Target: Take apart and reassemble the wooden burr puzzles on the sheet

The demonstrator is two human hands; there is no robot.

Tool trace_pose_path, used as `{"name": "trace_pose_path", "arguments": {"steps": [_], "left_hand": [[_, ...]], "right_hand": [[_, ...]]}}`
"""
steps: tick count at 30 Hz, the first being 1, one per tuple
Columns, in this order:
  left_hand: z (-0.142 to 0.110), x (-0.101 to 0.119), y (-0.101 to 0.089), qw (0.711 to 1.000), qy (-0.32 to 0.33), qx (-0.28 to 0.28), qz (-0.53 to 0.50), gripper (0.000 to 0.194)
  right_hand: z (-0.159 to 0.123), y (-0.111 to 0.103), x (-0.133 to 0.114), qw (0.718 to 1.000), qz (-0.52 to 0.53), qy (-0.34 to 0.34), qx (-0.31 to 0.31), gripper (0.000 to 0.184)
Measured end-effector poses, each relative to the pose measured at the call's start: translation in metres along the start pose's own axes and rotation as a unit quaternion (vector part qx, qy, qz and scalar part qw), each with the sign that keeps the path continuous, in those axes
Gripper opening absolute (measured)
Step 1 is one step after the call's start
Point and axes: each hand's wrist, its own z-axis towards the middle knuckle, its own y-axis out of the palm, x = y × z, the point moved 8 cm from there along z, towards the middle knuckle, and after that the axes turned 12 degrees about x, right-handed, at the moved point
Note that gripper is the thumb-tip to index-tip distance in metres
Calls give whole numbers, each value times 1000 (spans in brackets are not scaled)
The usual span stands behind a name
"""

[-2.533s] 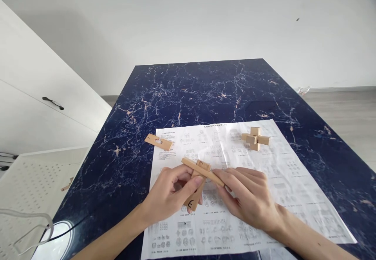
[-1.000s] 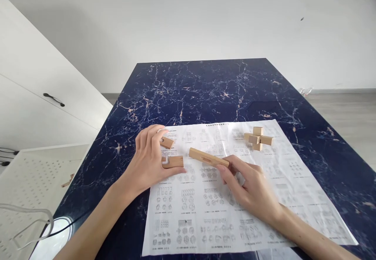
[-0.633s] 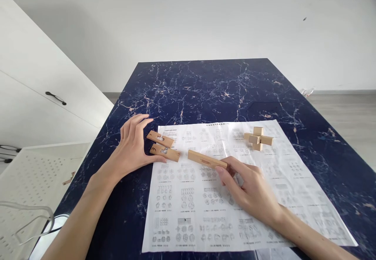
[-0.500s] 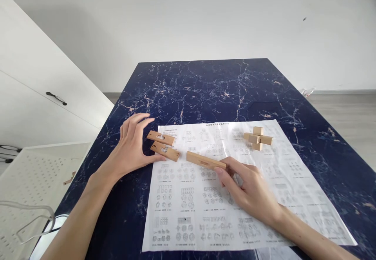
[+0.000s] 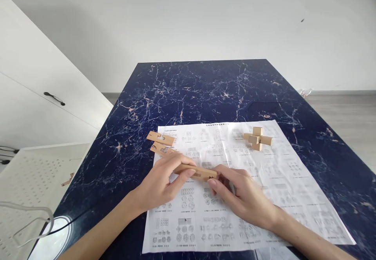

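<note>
A notched wooden puzzle piece [image 5: 202,173] is held level just over the printed sheet, between both hands. My left hand [image 5: 164,181] pinches its left end between thumb and fingers. At its right end, my right hand [image 5: 235,187] grips it with thumb and forefinger; a dark mark shows near that thumb. Beyond my left hand lie two more notched wooden pieces, one marked 1 [image 5: 160,137] and one marked 3 [image 5: 160,148], the nearer partly hidden by the hand. A cross-shaped assembled wooden puzzle [image 5: 257,139] sits on the sheet at the back right.
The creased instruction sheet [image 5: 223,228] with small diagrams covers the near part of the dark blue marbled table [image 5: 199,91]. At left are a white perforated surface [image 5: 38,181], a cable [image 5: 26,205] and a white cabinet [image 5: 44,64]. A wall stands behind.
My left hand has left the two marked pieces, moved right and closed on the left end of the held piece. My right hand has brought that piece slightly nearer and left, turning it.
</note>
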Motion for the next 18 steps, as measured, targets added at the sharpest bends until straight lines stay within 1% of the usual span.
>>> {"name": "trace_pose_path", "arguments": {"steps": [2, 4, 7, 9, 11, 13, 18], "left_hand": [[4, -4, -8, 1000, -24, 21, 1, 10], [8, -7, -21, 998, -29, 54, 12, 12], [15, -8, -40, 994, -2, 105, 40, 27], [18, -9, -47, 991, 33, 101, 79, 30], [19, -12, -49, 988, 61, 81, 120, 27], [19, -16, -52, 980, 83, 78, 163, 23], [16, -21, -55, 961, 139, 65, 229, 25]], "right_hand": [[0, -2, 0, 1000, 0, -8, 19, 23], [1, -5, -1, 999, -11, -18, 40, 18], [1, -6, -3, 998, -34, -37, 43, 17], [1, -6, -5, 997, -38, -46, 39, 17], [1, -5, -6, 997, -38, -49, 35, 17], [1, -5, -6, 998, -38, -47, 28, 17], [0, -4, -4, 998, -36, -38, 17, 19]]}}
